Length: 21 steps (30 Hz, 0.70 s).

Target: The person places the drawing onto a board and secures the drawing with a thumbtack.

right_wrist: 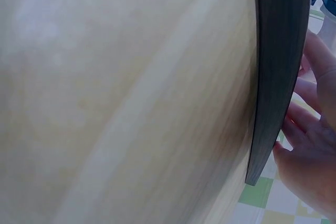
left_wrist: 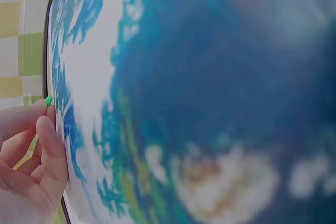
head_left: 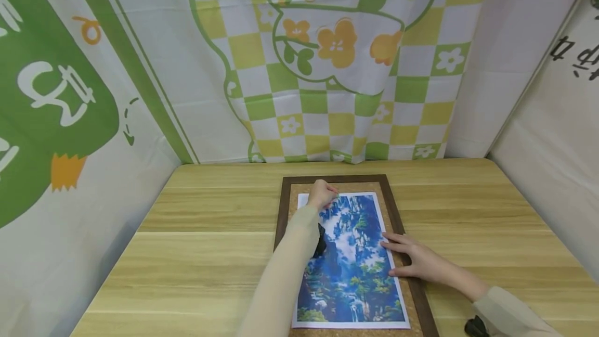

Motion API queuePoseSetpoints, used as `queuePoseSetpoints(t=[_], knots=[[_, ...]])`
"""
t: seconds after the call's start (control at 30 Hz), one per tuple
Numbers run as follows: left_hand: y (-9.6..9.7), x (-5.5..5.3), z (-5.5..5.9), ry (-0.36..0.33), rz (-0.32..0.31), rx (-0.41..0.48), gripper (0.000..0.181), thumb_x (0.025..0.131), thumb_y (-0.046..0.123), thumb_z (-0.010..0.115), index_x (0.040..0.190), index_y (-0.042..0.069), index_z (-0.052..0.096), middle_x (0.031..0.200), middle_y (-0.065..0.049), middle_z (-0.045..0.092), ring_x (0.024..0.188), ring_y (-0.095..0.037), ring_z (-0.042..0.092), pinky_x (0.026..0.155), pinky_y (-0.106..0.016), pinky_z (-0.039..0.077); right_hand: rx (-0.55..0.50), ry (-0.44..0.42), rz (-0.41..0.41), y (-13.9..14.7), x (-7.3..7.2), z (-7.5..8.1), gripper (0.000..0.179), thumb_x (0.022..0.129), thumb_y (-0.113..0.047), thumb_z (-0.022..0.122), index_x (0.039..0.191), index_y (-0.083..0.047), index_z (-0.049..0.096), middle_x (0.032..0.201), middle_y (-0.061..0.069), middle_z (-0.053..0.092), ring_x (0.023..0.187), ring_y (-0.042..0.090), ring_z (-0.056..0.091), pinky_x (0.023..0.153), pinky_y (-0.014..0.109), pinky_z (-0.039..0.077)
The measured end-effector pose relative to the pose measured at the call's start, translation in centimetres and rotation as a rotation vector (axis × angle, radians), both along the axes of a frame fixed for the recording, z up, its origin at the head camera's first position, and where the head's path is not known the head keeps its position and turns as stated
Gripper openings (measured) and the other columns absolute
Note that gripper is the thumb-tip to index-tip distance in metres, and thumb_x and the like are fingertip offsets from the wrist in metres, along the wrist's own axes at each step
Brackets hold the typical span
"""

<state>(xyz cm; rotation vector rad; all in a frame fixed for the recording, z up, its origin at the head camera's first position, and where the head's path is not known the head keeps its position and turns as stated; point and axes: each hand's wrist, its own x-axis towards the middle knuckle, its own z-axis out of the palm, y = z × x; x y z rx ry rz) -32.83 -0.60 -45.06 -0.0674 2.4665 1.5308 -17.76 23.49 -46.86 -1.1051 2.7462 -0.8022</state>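
A printed landscape picture (head_left: 346,254), with blue cliffs, waterfalls and green trees, lies on a cork board (head_left: 412,298) with a dark brown frame (head_left: 396,207). At the picture's top edge, my left hand (head_left: 322,195) pinches a small green push pin (left_wrist: 49,100) between thumb and fingers; only its green end shows in the left wrist view. My right hand (head_left: 414,259) reaches across the frame's right side, its fingers spread and the fingertips resting on the picture's right edge. Seen from the right wrist, that hand (right_wrist: 310,145) is beyond the dark frame.
The board lies on a light wood-grain table (head_left: 210,254). Behind the table hangs a green, yellow and white checkered curtain (head_left: 313,103). Printed cloth walls stand on the left (head_left: 131,170) and right (head_left: 552,170). A small black device (head_left: 320,241) is worn on the left wrist.
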Motion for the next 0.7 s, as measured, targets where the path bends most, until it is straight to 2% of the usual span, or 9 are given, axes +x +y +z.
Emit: queuePoseSetpoints(t=[0.27,0.7], knots=[[0.00,-0.06,0.02,-0.025,0.018,0.005,0.010,0.083,0.002,0.058,0.085,-0.001,0.067,0.061,-0.008,0.058,0.034,-0.008,0.035,0.032,-0.020,0.031,-0.011,0.013,0.011,-0.12,0.07,0.05,0.065,0.078,-0.039,0.063,0.125,0.002,0.048,0.132,0.025,0.037,0.116,0.047,0.035,0.086,0.063,0.030],[-0.11,0.06,0.17,-0.021,0.040,0.045,0.012,0.083,0.001,0.057,0.088,-0.004,0.066,0.059,-0.008,0.055,0.036,-0.008,0.037,0.033,-0.020,0.034,-0.011,0.011,0.021,-0.12,0.09,0.08,0.064,0.078,-0.038,0.063,0.125,0.002,0.047,0.132,0.026,0.036,0.115,0.047,0.035,0.085,0.062,0.031]])
